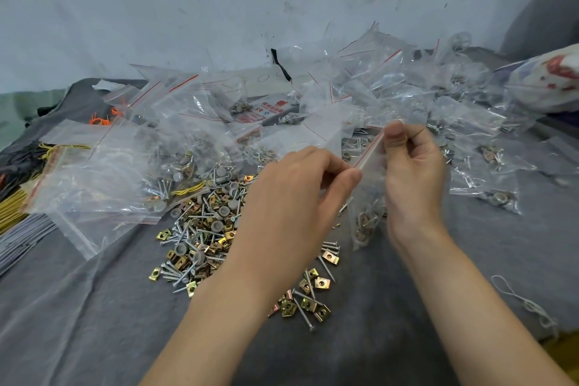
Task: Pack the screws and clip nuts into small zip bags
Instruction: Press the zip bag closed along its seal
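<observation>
A small clear zip bag (366, 210) with a red-lined zip strip hangs between my hands, with clip nuts and screws at its bottom. My left hand (294, 194) pinches the lower left end of the strip. My right hand (410, 172) pinches the upper right end, thumb on top. Below and left of my hands lies a loose pile of silver screws (194, 229), brass-coloured clip nuts (313, 301) and grey round caps on a grey cloth (94, 323).
Several filled zip bags (488, 166) lie heaped behind and to the right. Larger empty clear bags (103, 172) lie at the left, beside yellow wires (12, 204) and orange ties (100, 119). A white string (526, 304) lies near the cloth's right edge. A stained white wall stands behind.
</observation>
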A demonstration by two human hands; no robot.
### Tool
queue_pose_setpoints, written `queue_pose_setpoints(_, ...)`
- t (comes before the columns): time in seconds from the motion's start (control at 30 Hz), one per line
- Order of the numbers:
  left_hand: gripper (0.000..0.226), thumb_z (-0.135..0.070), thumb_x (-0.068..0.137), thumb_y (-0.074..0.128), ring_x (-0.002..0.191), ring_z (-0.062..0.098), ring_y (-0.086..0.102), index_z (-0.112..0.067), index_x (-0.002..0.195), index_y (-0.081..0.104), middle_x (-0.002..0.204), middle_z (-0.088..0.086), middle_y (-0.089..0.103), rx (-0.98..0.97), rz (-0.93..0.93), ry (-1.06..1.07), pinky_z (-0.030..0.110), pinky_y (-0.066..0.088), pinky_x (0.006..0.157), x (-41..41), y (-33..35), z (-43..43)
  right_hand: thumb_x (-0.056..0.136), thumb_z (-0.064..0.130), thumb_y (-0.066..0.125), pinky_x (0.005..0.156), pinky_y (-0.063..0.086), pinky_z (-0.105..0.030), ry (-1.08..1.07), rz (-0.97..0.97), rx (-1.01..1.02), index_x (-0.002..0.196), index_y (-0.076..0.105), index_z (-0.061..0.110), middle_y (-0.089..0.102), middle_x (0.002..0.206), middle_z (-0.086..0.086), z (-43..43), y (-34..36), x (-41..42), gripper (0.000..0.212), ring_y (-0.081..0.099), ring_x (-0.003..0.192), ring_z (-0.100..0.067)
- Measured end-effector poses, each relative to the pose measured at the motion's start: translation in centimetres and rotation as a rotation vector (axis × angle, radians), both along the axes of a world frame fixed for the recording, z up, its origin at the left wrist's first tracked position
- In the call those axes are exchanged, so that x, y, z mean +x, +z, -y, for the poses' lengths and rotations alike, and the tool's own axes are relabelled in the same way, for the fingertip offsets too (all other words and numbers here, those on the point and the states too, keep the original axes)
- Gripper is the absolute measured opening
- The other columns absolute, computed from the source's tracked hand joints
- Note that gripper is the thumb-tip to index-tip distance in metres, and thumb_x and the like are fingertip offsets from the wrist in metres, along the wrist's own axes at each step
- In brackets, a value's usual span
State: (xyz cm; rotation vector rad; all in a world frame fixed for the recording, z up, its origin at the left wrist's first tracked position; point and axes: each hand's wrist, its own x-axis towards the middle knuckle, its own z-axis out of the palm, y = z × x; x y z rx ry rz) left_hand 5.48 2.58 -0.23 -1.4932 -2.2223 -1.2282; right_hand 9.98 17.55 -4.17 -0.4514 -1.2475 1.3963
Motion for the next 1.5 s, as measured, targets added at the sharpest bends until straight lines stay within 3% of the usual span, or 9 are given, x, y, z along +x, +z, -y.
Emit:
queue_pose_setpoints(0.3, 0.021, -0.034, 0.101, 0.054, 0.075, 0.01, 0.055, -0.019, 0.088, 0.062, 0.082, -0.011, 0.058, 0.0, -0.028, -0.028, 0.037, 0.045, 0.069, -0.7, 0.1, 0.6, 0.101, 0.027, 0.058, 0.071, 0.044, -0.012, 0.047, 0.044, 0.045, 0.087, 0.059, 0.026, 0.06, 0.069, 0.023, 0.7, -0.2, -0.1, 0.014, 0.055, 0.07, 0.006)
queue_pose_setpoints(0.5, 0.018, -0.036, 0.102, 0.051, 0.06, 0.006, 0.047, -0.028, 0.087, 0.056, 0.065, -0.013, 0.052, 0.112, 0.127, 0.092, 0.022, 0.031, 0.053, -2.4, 0.1, 1.5, 0.083, 0.057, 0.061, 0.075, 0.056, -0.026, 0.367, 0.083, 0.039, 0.087, 0.065, 0.024, 0.066, 0.075, 0.01, 1.4, 0.1, -0.1, 0.033, 0.063, 0.073, -0.006)
queue_pose_setpoints(0.67, 0.015, -0.035, 0.101, 0.053, 0.062, 0.01, 0.052, -0.03, 0.088, 0.058, 0.071, -0.008, 0.059, 0.126, 0.175, 0.101, 0.021, 0.037, 0.053, -3.0, 0.0, 1.8, 0.08, 0.042, 0.069, 0.074, 0.057, -0.023, 0.419, 0.097, 0.081, 0.078, 0.076, 0.035, 0.069, 0.074, 0.008, 2.2, 0.1, 0.0, 0.01, 0.065, 0.072, -0.007)
queue_pose_setpoints(0.83, 0.014, -0.038, 0.098, 0.056, 0.058, 0.001, 0.046, -0.032, 0.087, 0.061, 0.067, -0.016, 0.055, 0.135, 0.182, 0.194, 0.017, 0.028, 0.052, -3.7, -0.3, 2.0, 0.069, 0.045, 0.074, 0.071, 0.05, -0.019, 0.374, 0.161, 0.077, 0.072, 0.073, 0.022, 0.067, 0.068, 0.007, 1.9, 0.3, 0.0, 0.023, 0.059, 0.068, -0.006)
queue_pose_setpoints(1.03, 0.015, -0.04, 0.099, 0.055, 0.055, 0.003, 0.048, -0.033, 0.087, 0.061, 0.068, -0.016, 0.057, 0.112, 0.163, 0.18, 0.016, 0.031, 0.05, -4.2, 0.1, 1.7, 0.088, 0.034, 0.063, 0.07, 0.049, -0.012, 0.376, 0.205, 0.158, 0.085, 0.073, 0.02, 0.073, 0.078, 0.007, 1.0, 0.4, 0.3, 0.018, 0.061, 0.07, -0.003)
queue_pose_setpoints(1.17, 0.018, -0.038, 0.098, 0.057, 0.047, 0.0, 0.046, -0.032, 0.081, 0.06, 0.062, -0.015, 0.058, 0.074, 0.309, 0.164, 0.013, 0.033, 0.046, -6.2, 1.1, 1.2, 0.092, 0.045, 0.054, 0.072, 0.053, -0.016, 0.373, 0.25, 0.098, 0.104, 0.073, 0.021, 0.074, 0.089, 0.004, 0.7, -0.2, 0.6, 0.033, 0.064, 0.076, -0.008)
queue_pose_setpoints(1.3, 0.019, -0.024, 0.099, 0.056, 0.046, 0.007, 0.057, -0.02, 0.082, 0.063, 0.073, -0.005, 0.062, 0.376, 0.483, 0.338, 0.024, 0.044, 0.044, -10.2, 3.3, 2.6, 0.096, 0.042, 0.052, 0.069, 0.051, -0.015, 0.39, 0.335, 0.052, 0.116, 0.066, 0.028, 0.073, 0.09, 0.007, 0.9, -1.4, 0.5, 0.028, 0.064, 0.075, -0.008)
queue_pose_setpoints(1.37, 0.02, -0.023, 0.1, 0.052, 0.056, 0.008, 0.062, -0.015, 0.085, 0.062, 0.078, -0.003, 0.062, 0.619, 0.568, 0.464, 0.026, 0.052, 0.053, -12.4, 4.0, 4.4, 0.099, 0.036, 0.052, 0.071, 0.051, -0.015, 0.394, 0.371, 0.077, 0.118, 0.064, 0.032, 0.073, 0.093, 0.005, 0.9, -1.9, 0.5, 0.022, 0.064, 0.076, -0.007)
queue_pose_setpoints(1.5, 0.022, -0.018, 0.097, 0.04, 0.073, 0.006, 0.06, -0.019, 0.112, 0.056, 0.09, -0.008, 0.056, 0.961, 0.635, 0.675, 0.021, 0.05, 0.065, -15.3, 3.9, 7.5, 0.102, 0.027, 0.053, 0.07, 0.052, -0.016, 0.373, 0.399, 0.062, 0.117, 0.064, 0.034, 0.073, 0.093, 0.003, 0.3, -2.1, 0.5, 0.02, 0.065, 0.075, -0.006)
